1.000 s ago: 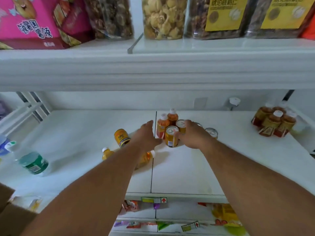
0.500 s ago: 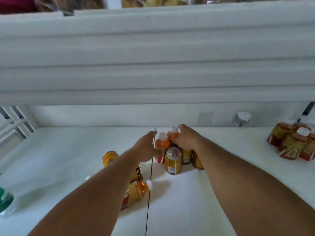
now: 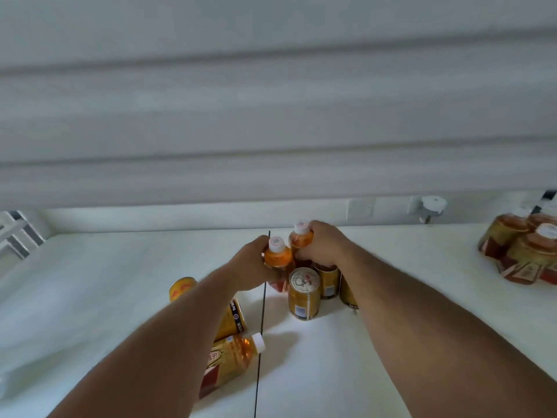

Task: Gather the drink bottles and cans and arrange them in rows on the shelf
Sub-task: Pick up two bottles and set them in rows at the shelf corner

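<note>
Hands [image 3: 250, 263] now grip both orange bottles [image 3: 278, 256], having moved off the cans [image 3: 304, 292].

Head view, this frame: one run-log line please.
left hand: grips front orange bottle | right hand: grips rear orange bottle | upright can: in front | tea bottle: lying, ungathered

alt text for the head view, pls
Both hands grip upright orange bottles on a white shelf: the left hand holds the nearer bottle, the right hand the farther one. Gold cans stand just in front; a can and a bottle lie on their sides under the left forearm, and more bottles cluster at far right.
</note>
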`<state>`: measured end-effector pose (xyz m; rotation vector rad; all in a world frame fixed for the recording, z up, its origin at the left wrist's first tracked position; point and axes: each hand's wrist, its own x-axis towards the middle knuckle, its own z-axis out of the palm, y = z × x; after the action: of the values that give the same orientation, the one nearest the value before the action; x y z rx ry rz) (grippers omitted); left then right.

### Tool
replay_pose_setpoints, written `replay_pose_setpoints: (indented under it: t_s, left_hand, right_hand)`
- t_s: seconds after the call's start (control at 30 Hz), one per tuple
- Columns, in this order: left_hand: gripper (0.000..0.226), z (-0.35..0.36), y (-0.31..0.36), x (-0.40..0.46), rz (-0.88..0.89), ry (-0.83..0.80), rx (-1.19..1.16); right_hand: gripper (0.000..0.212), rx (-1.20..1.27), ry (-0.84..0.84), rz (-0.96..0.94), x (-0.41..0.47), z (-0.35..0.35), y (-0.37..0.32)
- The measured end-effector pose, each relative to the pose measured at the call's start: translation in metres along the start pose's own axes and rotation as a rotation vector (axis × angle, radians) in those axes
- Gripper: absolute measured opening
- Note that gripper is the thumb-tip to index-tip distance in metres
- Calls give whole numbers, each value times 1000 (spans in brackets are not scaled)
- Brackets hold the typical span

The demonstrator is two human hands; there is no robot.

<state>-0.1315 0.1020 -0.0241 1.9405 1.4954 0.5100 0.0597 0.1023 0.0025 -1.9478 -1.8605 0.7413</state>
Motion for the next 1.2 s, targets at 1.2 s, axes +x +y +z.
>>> replay_pose_setpoints:
  t_s: [1.2]
  left_hand:
    - [55, 76, 221, -263, 211, 63, -194]
  right_hand:
    - [47, 423, 374, 119, -372, -122, 74]
